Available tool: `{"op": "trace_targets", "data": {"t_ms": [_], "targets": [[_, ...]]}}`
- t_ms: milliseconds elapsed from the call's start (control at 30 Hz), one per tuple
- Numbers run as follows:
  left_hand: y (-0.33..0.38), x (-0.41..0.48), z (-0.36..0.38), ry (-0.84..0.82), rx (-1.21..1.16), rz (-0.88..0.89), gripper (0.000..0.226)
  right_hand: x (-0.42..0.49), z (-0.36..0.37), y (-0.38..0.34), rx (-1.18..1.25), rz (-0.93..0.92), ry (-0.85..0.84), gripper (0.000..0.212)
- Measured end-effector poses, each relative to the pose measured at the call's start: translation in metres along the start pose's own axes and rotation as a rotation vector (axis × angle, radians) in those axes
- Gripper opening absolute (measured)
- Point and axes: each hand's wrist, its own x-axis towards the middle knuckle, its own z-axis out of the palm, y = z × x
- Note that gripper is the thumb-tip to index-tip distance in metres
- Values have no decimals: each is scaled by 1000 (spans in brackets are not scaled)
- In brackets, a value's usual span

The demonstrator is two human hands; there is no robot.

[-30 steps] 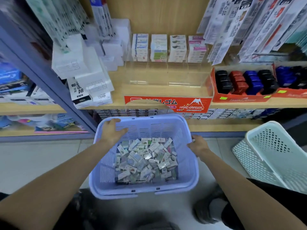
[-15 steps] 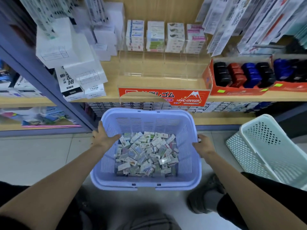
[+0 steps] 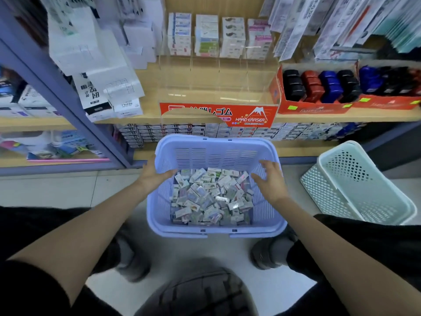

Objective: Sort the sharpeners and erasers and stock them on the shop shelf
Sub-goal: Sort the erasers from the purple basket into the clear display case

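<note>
Lilac basket (image 3: 216, 233): left hand (image 3: 153, 176), right hand (image 3: 272, 182) moved off rim, inward over erasers (image 3: 211, 197); fingers (image 3: 265, 163) loosely spread, gripping nothing.

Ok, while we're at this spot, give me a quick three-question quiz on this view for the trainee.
1. True or false: the left hand and right hand are over the mint basket.
2. Which words show on the red label of the clear display? A Hard Eraser; B Soft Pencil; C Glue Stick.
3. Fill in: the sharpeners in the red tray are black, blue and ____.
Key: 1 false, they are over the purple basket of small packets; 2 A; 3 red.
</note>
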Motion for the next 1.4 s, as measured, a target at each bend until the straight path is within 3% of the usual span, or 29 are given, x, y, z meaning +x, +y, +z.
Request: {"op": "trace_targets", "data": {"t_ms": [167, 400, 700, 767, 933, 1133, 1200, 1267, 1400], "targets": [[-41, -15, 7, 87, -88, 109, 58, -12, 67, -2, 76, 80, -462, 41], [-31, 30, 14, 182, -77, 119, 62, 20, 129, 12, -66, 79, -605, 53], [-38, 39, 23, 318, -26, 186, 54, 68, 197, 20, -528, -247, -718, 79], [-36, 38, 24, 344, -43, 178, 55, 66, 207, 21, -539, -305, -698, 76], [-30, 26, 23, 457, 21, 211, 57, 59, 210, 28, -307, -53, -726, 64], [-21, 13, 24, 590, 181, 386, 44, 45, 185, 24, 13, 87, -564, 14], [-18, 3, 29, 536, 173, 498, 32, 41, 173, 14, 252, 232, -492, 10], [-14, -5, 36, 379, 119, 554, 22, 40, 155, 2, 432, 285, -455, 11], [-14, -3, 54, 2, 73, 393, 32, 32, 114, -28, 573, 159, -556, 14]]}}
